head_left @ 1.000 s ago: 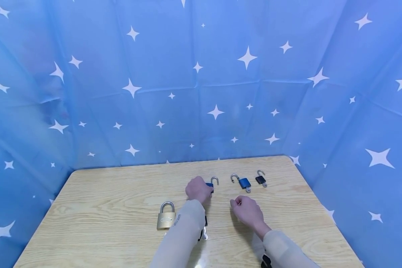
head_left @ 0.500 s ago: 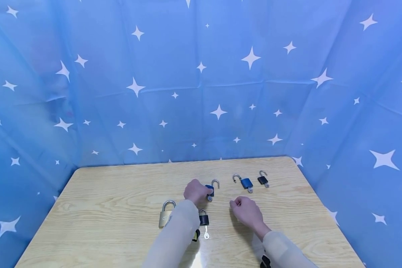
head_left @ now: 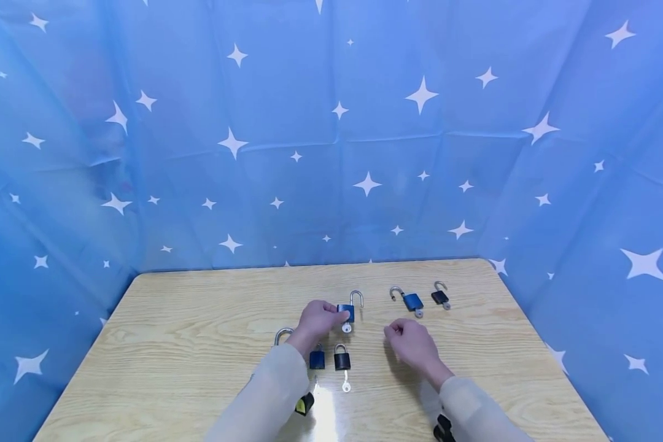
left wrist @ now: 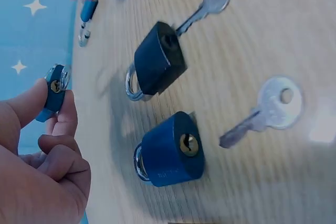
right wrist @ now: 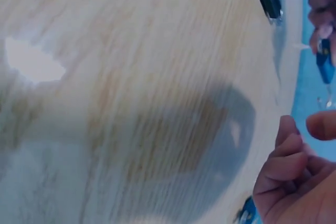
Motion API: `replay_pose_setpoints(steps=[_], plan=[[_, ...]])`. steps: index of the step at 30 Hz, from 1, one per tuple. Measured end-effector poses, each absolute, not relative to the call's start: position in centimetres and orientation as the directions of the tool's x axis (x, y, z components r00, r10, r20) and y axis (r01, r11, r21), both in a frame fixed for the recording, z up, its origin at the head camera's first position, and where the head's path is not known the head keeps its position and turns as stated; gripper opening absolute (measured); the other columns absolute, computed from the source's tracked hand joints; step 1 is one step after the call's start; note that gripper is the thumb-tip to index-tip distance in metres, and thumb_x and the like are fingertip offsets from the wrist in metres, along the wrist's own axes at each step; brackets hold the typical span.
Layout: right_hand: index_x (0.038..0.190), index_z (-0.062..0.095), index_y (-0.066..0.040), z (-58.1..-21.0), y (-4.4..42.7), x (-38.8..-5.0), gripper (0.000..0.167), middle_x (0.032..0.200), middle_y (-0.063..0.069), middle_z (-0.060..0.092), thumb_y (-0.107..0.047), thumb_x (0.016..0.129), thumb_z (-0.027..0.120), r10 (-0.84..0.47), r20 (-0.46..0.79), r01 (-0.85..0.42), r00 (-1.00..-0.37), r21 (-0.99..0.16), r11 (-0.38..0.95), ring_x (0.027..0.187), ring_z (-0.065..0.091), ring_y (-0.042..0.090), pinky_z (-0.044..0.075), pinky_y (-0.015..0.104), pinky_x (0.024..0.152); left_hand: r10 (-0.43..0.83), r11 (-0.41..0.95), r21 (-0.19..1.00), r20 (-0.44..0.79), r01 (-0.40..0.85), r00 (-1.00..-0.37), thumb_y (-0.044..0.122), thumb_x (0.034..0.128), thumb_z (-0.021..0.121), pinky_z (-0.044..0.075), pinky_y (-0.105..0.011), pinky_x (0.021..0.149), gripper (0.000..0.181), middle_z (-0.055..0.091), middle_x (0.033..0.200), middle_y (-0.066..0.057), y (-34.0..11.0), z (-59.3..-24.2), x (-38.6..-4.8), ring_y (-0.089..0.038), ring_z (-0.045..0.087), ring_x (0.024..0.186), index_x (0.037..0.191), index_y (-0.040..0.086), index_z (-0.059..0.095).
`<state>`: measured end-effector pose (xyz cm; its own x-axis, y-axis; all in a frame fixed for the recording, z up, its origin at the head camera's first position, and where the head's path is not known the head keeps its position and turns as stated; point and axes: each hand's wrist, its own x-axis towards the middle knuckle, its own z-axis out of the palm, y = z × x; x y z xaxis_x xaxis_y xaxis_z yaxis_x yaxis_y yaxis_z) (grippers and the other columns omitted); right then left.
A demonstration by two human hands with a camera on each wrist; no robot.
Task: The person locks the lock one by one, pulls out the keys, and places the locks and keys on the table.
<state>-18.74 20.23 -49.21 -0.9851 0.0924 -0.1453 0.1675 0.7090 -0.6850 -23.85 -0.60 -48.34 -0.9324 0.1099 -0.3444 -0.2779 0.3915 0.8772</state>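
Observation:
My left hand pinches a small blue padlock between thumb and fingers, held above the table. Its shackle stands open, and a key is in its keyhole. My right hand hovers to the right with fingers loosely curled; nothing shows between thumb and fingertips in the right wrist view. Below the left hand lie a closed black padlock with a key in it and a closed blue padlock with a bare keyhole. A loose key lies by that keyhole. Most of the brass padlock is hidden behind my left forearm.
Farther back on the right of the wooden table lie an opened blue padlock and an opened black padlock, each with a key in it. A blue star-patterned curtain stands behind the table.
My left hand has drawn slightly toward me with the blue padlock, whose key now shows fully. The left forearm has shifted left, uncovering the closed blue padlock and more of the black one.

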Motion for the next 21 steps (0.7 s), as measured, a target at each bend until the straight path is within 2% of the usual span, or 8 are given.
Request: replay_pose_setpoints(steps=[3,7,12,16,21], plan=[[0.097,0.069,-0.006,-49.0,20.4,-19.1,0.021,0.072,0.003,0.061,-0.022,0.097,0.054,0.078,-0.124,0.143,-0.989,-0.711,0.689,0.057,0.05,0.013,0.04,0.027,0.056,0.127,0.366,0.895,-0.322,-0.257,-0.938,0.03,0.0877,0.073,0.039,-0.032,0.066,0.028,0.052,0.089,-0.004,-0.8,-48.2,-23.1,-0.019,0.047,0.079,0.093,0.007,0.059],[0.105,0.069,-0.004,-48.7,20.4,-19.7,0.02,0.082,0.005,0.065,-0.018,0.097,0.056,0.055,-0.073,0.091,-0.996,-0.753,0.652,0.067,0.053,0.013,0.043,0.026,0.061,0.146,0.34,0.907,-0.313,-0.25,-0.938,0.03,0.0858,0.074,0.04,-0.031,0.071,0.031,0.056,0.095,-0.006,-0.7,-48.2,-21.9,-0.02,0.05,0.087,0.097,0.005,0.06],[0.11,0.068,-0.005,-48.4,20.2,-20.2,0.021,0.094,0.005,0.066,-0.016,0.1,0.053,0.032,-0.042,0.053,-0.999,-0.786,0.617,0.082,0.057,0.013,0.046,0.026,0.068,0.183,0.297,0.927,-0.292,-0.23,-0.939,0.029,0.0845,0.075,0.041,-0.03,0.071,0.033,0.061,0.09,-0.005,-0.2,-48.6,-20.4,-0.018,0.053,0.086,0.098,0.004,0.06],[0.11,0.068,-0.007,-48.1,20.0,-20.4,0.021,0.097,0.005,0.066,-0.017,0.101,0.051,0.018,-0.026,0.032,-0.999,-0.801,0.598,0.085,0.056,0.013,0.045,0.027,0.072,0.204,0.265,0.943,-0.26,-0.202,-0.944,0.026,0.084,0.076,0.04,-0.028,0.064,0.03,0.061,0.078,-0.002,0.3,-48.8,-19.3,-0.017,0.053,0.076,0.094,0.002,0.06],[0.11,0.069,-0.009,-48.1,20.0,-20.5,0.022,0.097,0.004,0.063,-0.02,0.102,0.051,0.007,-0.039,0.036,-0.999,-0.815,0.578,0.084,0.052,0.014,0.044,0.027,0.072,0.201,0.252,0.946,-0.256,-0.203,-0.946,0.023,0.0834,0.077,0.041,-0.028,0.062,0.029,0.061,0.076,-0.002,0.8,-48.9,-18.3,-0.02,0.058,0.074,0.093,0.002,0.06]])
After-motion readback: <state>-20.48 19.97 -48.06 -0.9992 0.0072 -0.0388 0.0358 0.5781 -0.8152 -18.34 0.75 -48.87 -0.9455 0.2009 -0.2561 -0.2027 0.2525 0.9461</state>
